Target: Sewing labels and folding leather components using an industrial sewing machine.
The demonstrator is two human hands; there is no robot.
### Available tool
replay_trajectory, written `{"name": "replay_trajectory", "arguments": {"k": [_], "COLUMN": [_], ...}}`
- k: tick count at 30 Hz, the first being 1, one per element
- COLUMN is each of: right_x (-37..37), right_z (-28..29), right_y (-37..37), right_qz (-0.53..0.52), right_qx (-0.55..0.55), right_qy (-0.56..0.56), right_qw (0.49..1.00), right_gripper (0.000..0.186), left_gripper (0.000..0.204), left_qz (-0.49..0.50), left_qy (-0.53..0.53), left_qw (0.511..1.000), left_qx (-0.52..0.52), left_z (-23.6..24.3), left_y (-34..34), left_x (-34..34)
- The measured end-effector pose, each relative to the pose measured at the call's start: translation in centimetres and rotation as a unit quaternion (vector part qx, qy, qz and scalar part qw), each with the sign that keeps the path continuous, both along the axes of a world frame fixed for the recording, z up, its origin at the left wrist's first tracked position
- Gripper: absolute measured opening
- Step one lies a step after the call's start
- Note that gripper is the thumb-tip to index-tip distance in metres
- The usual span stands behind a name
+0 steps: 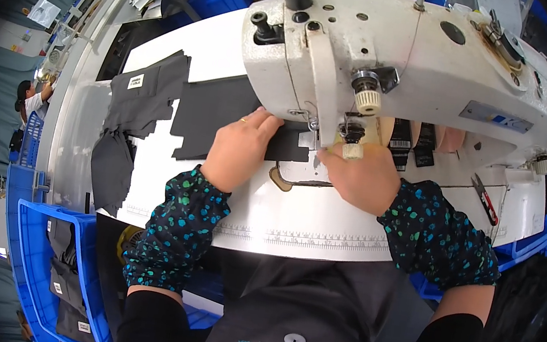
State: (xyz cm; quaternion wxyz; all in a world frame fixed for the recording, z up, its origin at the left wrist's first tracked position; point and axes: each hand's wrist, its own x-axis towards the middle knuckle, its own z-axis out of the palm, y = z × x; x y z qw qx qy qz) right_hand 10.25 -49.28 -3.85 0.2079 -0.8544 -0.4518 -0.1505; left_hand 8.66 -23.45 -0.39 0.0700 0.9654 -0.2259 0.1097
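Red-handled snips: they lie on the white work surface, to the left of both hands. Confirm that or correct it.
The side is wrong: the head view shows the red-handled snips to the right of both the left hand and the right hand, on the white work surface.

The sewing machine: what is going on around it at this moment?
At the white sewing machine, the person's left hand rests on a dark grey fabric panel. The right hand is by the panel's right end; whether it touches the cloth is unclear. More dark grey fabric pieces lie farther left on the white tabletop, with red-handled thread snips at the right.
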Motion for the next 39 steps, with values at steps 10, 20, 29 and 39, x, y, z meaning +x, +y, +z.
{"name": "replay_trajectory", "arguments": {"k": [10, 20, 29, 39], "right_x": [-1.2, -2.4, -2.7, -2.5], "right_z": [1.0, 0.9, 0.5, 0.5], "right_y": [0.5, 1.1, 1.4, 0.7], "right_qz": [0.132, 0.226, 0.045, -0.029], "right_qx": [0.016, -0.003, -0.039, -0.033], "right_qy": [0.011, -0.046, -0.042, -0.094], "right_qw": [0.991, 0.973, 0.997, 0.995], "right_gripper": [0.032, 0.023, 0.055, 0.044], "left_gripper": [0.019, 0.034, 0.033, 0.019], "left_qz": [0.05, 0.112, 0.034, 0.084], "left_qy": [0.006, 0.385, 0.183, 0.102], "left_qw": [0.999, 0.82, 0.905, 0.94], "left_qx": [0.001, -0.41, -0.384, -0.313], "left_z": [2.3, 1.1, -1.0, -1.2], "left_y": [-1.6, 0.7, 0.2, -0.4], "left_x": [-2.7, -3.3, -4.7, -6.0]}}
